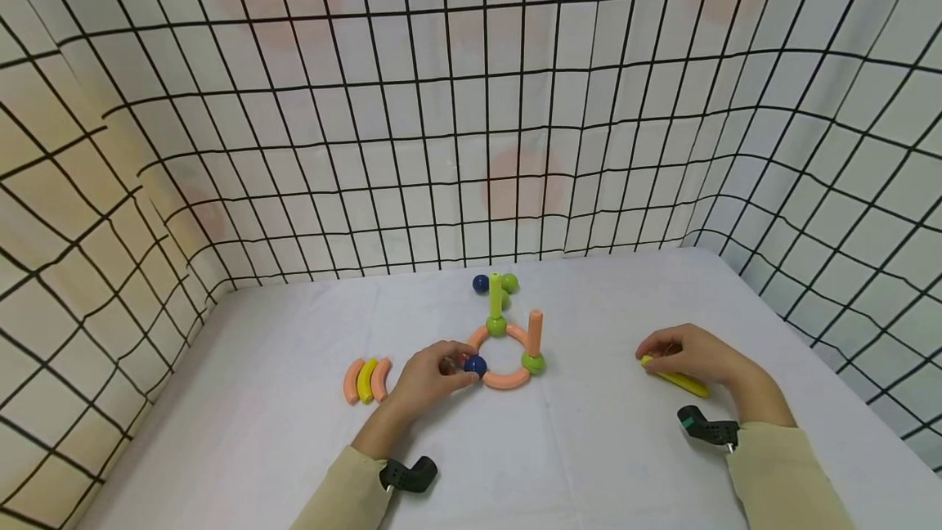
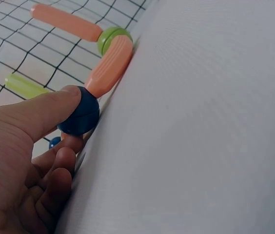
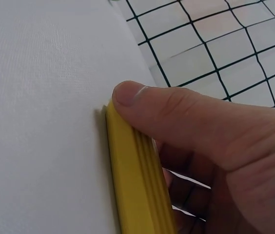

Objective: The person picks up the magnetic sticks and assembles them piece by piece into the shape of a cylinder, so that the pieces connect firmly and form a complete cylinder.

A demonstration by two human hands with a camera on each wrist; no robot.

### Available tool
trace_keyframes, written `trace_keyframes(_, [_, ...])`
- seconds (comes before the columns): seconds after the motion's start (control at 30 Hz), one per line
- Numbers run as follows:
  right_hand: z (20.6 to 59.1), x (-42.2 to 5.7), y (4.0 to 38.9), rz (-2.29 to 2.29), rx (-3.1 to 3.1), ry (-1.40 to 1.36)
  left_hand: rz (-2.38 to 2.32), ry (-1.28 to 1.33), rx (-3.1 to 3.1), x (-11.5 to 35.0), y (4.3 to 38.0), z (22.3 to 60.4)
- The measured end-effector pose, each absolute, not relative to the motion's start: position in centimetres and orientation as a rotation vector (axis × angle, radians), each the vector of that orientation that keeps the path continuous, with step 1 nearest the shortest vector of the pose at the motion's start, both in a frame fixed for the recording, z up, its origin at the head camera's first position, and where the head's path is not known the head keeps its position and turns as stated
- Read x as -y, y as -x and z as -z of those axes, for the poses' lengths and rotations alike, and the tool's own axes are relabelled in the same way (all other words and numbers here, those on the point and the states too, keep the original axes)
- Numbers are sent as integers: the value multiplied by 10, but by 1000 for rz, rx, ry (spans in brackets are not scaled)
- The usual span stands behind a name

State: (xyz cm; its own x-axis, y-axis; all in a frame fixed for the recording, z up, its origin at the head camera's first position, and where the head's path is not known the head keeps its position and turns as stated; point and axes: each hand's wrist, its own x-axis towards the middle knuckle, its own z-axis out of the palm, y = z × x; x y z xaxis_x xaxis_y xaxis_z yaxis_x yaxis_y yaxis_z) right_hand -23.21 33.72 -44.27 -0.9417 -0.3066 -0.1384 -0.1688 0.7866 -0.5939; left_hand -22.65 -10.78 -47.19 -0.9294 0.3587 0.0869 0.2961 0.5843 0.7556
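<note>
No text, label, brand, number or sign can be read in any of the three views, whether from the head or from either wrist.

Ring [image 1: 506, 380] on surface [image 1: 603, 456]; upright rods [image 1: 536, 334] stand on its rear ball [image 1: 496, 325] and right ball [image 1: 533, 363]. Loose balls [image 1: 481, 284] lie behind. Left hand [image 1: 430, 375] at ring's left ball [image 1: 477, 366], curved pieces [image 1: 365, 381] left of both. Single rod [image 1: 686, 384] well right, in right hand [image 1: 692, 352]. Grid wall [image 1: 441, 113] behind all.

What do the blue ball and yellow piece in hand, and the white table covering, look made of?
Blue ball: probably glossy plastic, given its bright highlight. Yellow piece: likely molded plastic, satin, with parallel ridges. White table covering: apparently matte cloth, from its fine weave-like texture.
</note>
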Motion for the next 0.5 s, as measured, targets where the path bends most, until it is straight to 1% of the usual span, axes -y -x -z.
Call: trace_keyframes(0.5, [441, -319, 238, 910, -2774, 405, -1286, -560, -2744, 107, 228, 473])
